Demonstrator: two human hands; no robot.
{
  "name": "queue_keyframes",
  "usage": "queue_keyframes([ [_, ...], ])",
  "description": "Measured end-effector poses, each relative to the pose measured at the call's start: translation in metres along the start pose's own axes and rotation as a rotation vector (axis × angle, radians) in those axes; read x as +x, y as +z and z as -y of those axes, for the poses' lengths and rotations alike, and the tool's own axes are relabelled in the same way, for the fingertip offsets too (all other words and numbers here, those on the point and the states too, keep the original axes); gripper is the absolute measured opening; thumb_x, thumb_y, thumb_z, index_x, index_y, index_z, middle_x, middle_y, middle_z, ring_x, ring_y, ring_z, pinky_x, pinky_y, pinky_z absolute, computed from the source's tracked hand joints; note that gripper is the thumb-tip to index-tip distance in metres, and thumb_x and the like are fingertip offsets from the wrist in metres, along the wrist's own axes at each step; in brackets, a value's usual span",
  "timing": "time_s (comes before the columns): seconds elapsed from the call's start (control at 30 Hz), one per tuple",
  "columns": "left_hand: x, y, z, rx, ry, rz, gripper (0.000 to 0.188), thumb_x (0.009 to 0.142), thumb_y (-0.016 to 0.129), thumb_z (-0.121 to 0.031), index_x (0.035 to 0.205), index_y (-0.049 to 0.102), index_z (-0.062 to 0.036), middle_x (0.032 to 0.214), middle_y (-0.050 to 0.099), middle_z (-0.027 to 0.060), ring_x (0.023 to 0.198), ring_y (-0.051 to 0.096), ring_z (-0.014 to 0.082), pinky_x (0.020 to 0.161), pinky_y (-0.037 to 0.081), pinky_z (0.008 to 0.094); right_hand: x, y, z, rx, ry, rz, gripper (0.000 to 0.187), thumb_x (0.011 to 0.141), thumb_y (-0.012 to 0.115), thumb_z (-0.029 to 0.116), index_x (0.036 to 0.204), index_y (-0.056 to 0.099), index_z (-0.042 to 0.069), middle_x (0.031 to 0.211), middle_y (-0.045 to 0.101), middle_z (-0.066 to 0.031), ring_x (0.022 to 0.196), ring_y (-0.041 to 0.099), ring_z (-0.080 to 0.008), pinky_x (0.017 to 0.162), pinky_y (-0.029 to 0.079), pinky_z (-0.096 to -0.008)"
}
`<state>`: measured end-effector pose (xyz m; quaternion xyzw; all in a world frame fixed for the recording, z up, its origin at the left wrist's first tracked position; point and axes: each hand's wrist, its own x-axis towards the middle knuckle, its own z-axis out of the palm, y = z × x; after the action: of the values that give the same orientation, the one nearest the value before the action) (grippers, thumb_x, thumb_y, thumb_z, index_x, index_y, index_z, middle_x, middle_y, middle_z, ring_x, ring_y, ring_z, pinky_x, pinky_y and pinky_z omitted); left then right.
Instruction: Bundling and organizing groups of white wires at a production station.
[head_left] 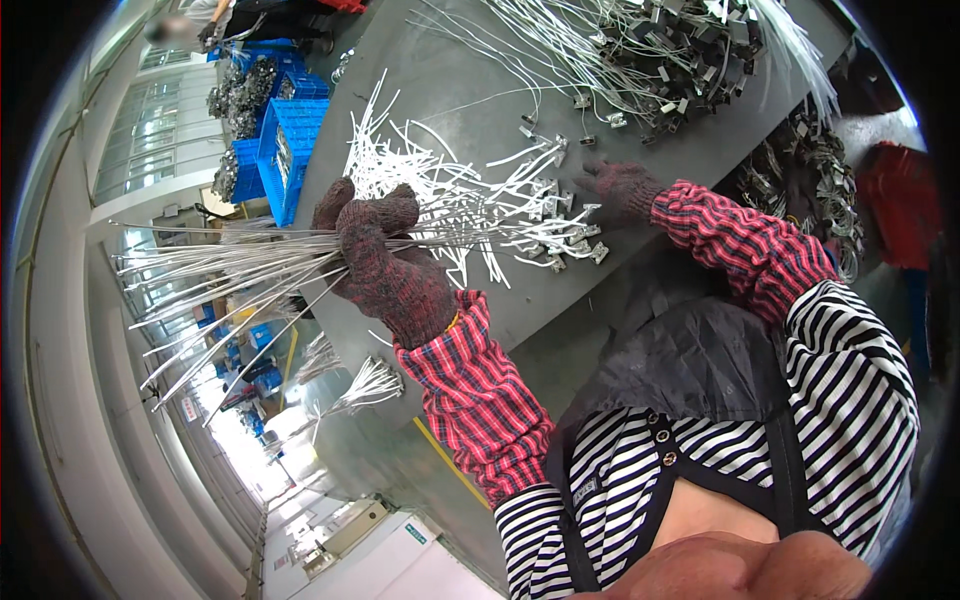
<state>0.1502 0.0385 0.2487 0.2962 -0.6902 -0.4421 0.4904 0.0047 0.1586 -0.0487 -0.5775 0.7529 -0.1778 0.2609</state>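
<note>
My left hand (390, 262), in a dark knitted glove, is closed round a bundle of long thin wires (235, 262). The wires' bare grey ends fan out past the table's left edge. To the right of that hand, white-sleeved ends with small metal clips (545, 215) spread over the table; which of them belong to the held bundle I cannot tell. My right hand (622, 190), gloved likewise, is held just right of the clips with its fingers stretched toward them and apart. Under and behind the left hand lies a loose pile of white sleeved pieces (372, 160).
At the far right of the grey table (470, 95) a large heap of wires with metal clips (690, 65) is piled up. Blue crates (290, 145) stand beyond the left edge. Below the table's left corner hangs another white bundle (368, 385). A red container (895, 205) is at right.
</note>
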Motion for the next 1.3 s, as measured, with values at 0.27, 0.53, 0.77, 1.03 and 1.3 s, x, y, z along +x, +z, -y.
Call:
queue_keyframes([
  [0.27, 0.008, -0.002, 0.003, 0.003, 0.041, 0.017, 0.020, 0.084, 0.056, -0.016, 0.080, 0.061, 0.0022, 0.065, 0.052, 0.0039, 0.092, 0.061, 0.0262, 0.093, 0.051, 0.0476, 0.025, 0.013, 0.006, 0.417, 0.279, -0.069, 0.052, 0.079, 0.069, 0.049, 0.111, 0.071, 0.008, 0.107, 0.067, -0.0188, 0.104, 0.064, -0.0332, 0.092, 0.051, -0.0450],
  [0.53, 0.001, 0.012, -0.015, -0.083, -0.066, -0.165, 0.038, 0.085, 0.060, -0.012, 0.119, 0.056, 0.0038, 0.062, 0.048, 0.0003, 0.051, 0.043, 0.0093, 0.050, 0.041, 0.0208, 0.060, 0.043, 0.024, 0.038, 0.133, -0.145, 0.027, 0.071, 0.072, 0.017, 0.095, 0.074, 0.004, 0.098, 0.071, -0.0204, 0.090, 0.070, -0.0366, 0.079, 0.057, -0.0492],
  [0.77, 0.007, -0.003, -0.012, 0.085, -0.087, -0.105, 0.045, 0.091, 0.060, -0.022, 0.129, 0.052, 0.0022, 0.068, 0.059, 0.0075, 0.065, 0.058, 0.0179, 0.072, 0.052, 0.0334, 0.026, -0.015, 0.004, 0.207, -0.145, 0.032, 0.034, 0.086, 0.062, 0.036, 0.106, 0.068, 0.009, 0.100, 0.068, -0.0166, 0.097, 0.067, -0.0363, 0.080, 0.053, -0.0472],
  [1.03, 0.010, 0.005, -0.011, -0.023, -0.031, 0.019, 0.034, 0.087, 0.063, -0.022, 0.104, 0.063, 0.0070, 0.083, 0.068, 0.0161, 0.083, 0.066, 0.0216, 0.091, 0.051, 0.0408, 0.024, -0.004, -0.020, -0.063, -0.162, -0.446, 0.031, 0.093, 0.056, 0.025, 0.124, 0.057, 0.022, 0.095, 0.067, -0.0131, 0.093, 0.067, -0.0377, 0.078, 0.053, -0.0483],
  [1.3, 0.008, 0.014, -0.019, -0.080, -0.077, 0.002, 0.032, 0.075, 0.066, 0.000, 0.106, 0.063, 0.0036, 0.076, 0.067, 0.0066, 0.076, 0.068, 0.0215, 0.078, 0.054, 0.0350, 0.035, -0.038, -0.004, -0.175, -0.079, 0.165, 0.045, 0.095, 0.060, 0.029, 0.132, 0.051, 0.004, 0.113, 0.066, -0.0183, 0.103, 0.064, -0.0413, 0.088, 0.054, -0.0435],
])
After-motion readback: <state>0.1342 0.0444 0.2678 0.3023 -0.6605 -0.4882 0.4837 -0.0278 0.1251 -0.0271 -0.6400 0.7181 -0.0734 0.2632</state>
